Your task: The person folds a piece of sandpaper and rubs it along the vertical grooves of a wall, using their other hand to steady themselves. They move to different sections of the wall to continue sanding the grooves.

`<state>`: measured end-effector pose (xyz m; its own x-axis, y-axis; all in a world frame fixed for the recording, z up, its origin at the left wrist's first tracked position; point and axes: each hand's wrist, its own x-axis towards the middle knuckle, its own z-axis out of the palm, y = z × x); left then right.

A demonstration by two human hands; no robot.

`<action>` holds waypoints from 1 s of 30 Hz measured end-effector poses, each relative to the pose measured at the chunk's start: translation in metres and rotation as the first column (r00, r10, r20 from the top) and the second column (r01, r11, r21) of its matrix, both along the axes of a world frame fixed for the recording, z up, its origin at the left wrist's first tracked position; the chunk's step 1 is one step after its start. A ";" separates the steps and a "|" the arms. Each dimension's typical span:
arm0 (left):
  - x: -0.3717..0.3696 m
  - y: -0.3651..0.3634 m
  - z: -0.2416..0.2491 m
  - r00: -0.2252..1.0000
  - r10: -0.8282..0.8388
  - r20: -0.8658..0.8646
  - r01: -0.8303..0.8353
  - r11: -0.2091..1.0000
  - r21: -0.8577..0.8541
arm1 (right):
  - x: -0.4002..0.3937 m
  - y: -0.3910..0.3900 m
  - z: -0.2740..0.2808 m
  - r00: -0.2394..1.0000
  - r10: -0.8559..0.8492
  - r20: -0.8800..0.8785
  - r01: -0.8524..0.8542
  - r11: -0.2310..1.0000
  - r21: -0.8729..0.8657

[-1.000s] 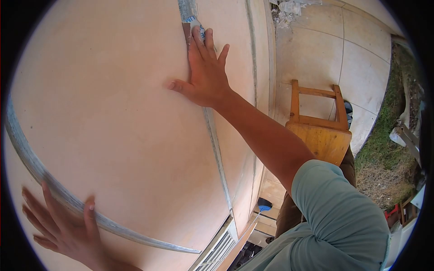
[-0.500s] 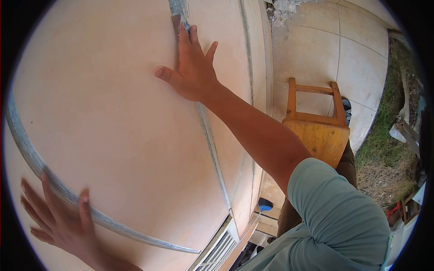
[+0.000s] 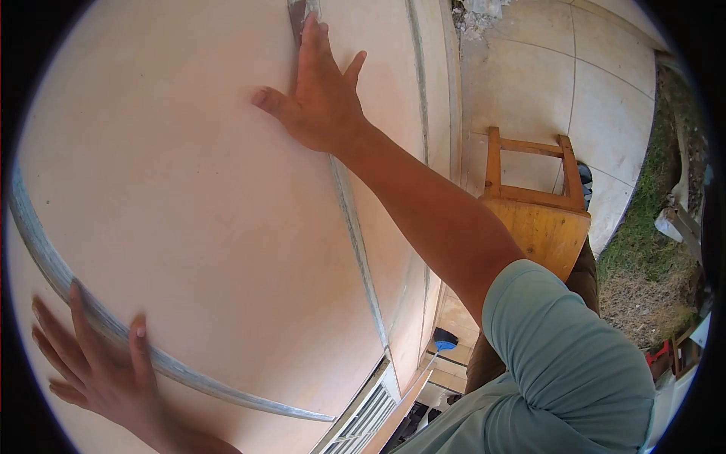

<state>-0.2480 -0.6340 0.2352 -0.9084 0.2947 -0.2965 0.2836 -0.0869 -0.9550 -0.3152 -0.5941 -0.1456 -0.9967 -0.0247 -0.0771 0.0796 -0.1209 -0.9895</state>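
Observation:
High on the pale pink wall (image 3: 212, 227), my right hand (image 3: 327, 98) presses its fingers over a piece of brown sandpaper (image 3: 297, 21) on a grey strip. The thumb and little finger stick out to the sides; most of the sandpaper is covered by my fingers or cut off by the view's edge. The same grey strip (image 3: 352, 219) runs on below my wrist. At the lower left, my left hand (image 3: 106, 374) lies spread and flat on the wall, across a curved grey strip (image 3: 185, 374), holding nothing.
A wooden stool (image 3: 541, 231) stands at the right on the tiled floor (image 3: 522, 83). A louvred vent (image 3: 363, 416) is low in the wall, near a blue-and-black brush head (image 3: 446, 339). Grass (image 3: 643, 250) borders the tiles. White debris (image 3: 480, 15) lies by the wall.
My right hand has slid a little upward along the strip, and the sandpaper has moved up with it. The left hand stays in about the same place.

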 end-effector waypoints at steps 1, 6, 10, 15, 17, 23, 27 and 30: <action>0.000 0.000 0.001 1.000 -0.002 -0.007 0.002 1.000 0.003 | 0.024 0.002 0.000 0.997 0.082 0.009 -0.082 0.996 0.031; 0.000 -0.002 0.001 1.000 -0.005 -0.014 0.005 1.000 -0.006 | 0.114 0.006 0.001 0.941 0.337 0.035 -0.339 0.936 0.101; 0.000 -0.002 0.002 1.000 0.009 -0.005 -0.009 1.000 -0.006 | 0.044 -0.001 -0.002 0.989 0.148 0.011 -0.148 0.983 0.106; -0.001 0.000 -0.001 1.000 0.004 -0.006 -0.004 0.998 0.060 | 0.006 -0.002 -0.001 0.999 0.052 -0.017 -0.051 0.999 0.014; -0.002 0.000 -0.002 1.000 -0.002 -0.017 0.003 0.996 0.091 | 0.066 0.002 -0.003 0.983 0.186 0.007 -0.186 0.983 0.000; -0.001 0.000 0.000 1.000 0.020 -0.011 -0.020 1.000 0.023 | 0.051 0.009 -0.002 0.982 0.189 -0.019 -0.187 0.979 0.078; -0.003 0.000 -0.001 1.000 -0.006 0.008 0.005 0.997 0.072 | -0.029 -0.001 -0.004 0.995 0.082 0.048 -0.086 0.992 0.093; -0.003 0.000 -0.002 1.000 -0.017 0.008 0.016 0.996 0.090 | 0.006 0.012 -0.002 0.985 0.160 0.069 -0.164 0.984 0.066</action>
<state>-0.2510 -0.6337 0.2334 -0.9005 0.3357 -0.2764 0.2916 -0.0055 -0.9565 -0.3089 -0.5819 -0.1475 -0.9731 -0.1774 -0.1469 0.1546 -0.0304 -0.9875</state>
